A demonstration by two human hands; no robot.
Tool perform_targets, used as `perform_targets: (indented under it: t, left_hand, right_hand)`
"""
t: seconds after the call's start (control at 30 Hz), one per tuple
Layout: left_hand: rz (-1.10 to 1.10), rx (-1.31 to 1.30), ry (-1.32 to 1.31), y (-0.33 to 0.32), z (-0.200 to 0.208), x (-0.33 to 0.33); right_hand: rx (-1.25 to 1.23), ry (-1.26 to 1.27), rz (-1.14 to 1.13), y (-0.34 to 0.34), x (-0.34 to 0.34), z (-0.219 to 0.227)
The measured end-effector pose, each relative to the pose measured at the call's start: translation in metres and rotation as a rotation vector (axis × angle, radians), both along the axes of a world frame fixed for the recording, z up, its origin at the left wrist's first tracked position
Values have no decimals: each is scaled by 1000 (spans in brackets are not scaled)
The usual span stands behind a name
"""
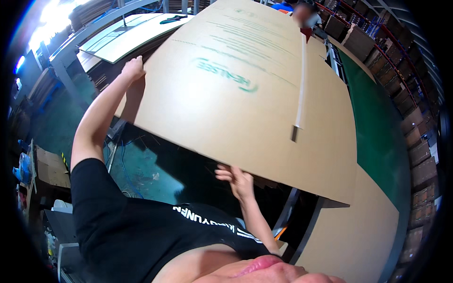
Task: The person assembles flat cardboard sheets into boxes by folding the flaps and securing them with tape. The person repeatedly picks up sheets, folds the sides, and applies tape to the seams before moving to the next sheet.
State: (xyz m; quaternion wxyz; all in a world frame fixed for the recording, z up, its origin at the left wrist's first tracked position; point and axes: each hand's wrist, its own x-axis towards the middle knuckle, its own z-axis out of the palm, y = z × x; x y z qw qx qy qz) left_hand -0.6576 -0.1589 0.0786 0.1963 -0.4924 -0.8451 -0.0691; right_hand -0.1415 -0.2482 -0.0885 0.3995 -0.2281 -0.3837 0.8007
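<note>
A large brown cardboard sheet point(226, 113) with green printing spreads in front of me, tilted. My left hand point(134, 69) is closed on its left edge, arm stretched out. At the near edge, my right hand point(240, 184) touches the cardboard from below, its fingers stretched out to the left and apart. A thin white strip point(302, 75) with a dark end point(295, 133) runs along the right part of the sheet. What lies directly beneath the cardboard is mostly hidden.
White boards point(130, 35) lie on a stack at the far left, a dark green tool point(173, 19) on top. Another cardboard sheet point(349, 236) and a green surface point(377, 127) are at the right. A person point(309, 16) stands at the far side. Stacked cartons point(420, 170) line the right.
</note>
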Motion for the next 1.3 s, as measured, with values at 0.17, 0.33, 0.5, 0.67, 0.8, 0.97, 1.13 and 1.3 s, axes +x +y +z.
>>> perform_targets:
  t: [0.17,0.33,0.5,0.67,0.8,0.97,1.13,1.3]
  left_hand:
    - [-797,-152,-568,-18,-24,182]
    - [-1083,-231,-274,-25,-87,261]
    - [-1147,-172,-123,14,-123,273]
    - [-1304,-197,-87,30,-164,269]
    - [-1337,-244,-90,36,-149,262]
    - [-1341,-293,-79,57,-161,238]
    - [-1381,-167,-26,60,-192,212]
    - [-1505,-23,19,80,-188,216]
  right_hand:
    - [147,-388,347,61,-131,-17]
    - [224,-437,513,55,-96,-49]
    - [-204,-295,72,44,92,-97]
    - [-252,422,-910,53,301,-95]
    - [-89,392,-1382,83,435,-59]
    - [-236,-318,-1544,139,534,-39]
    - [355,-682,-1652,138,473,61]
    - [814,-1281,-1647,103,224,173]
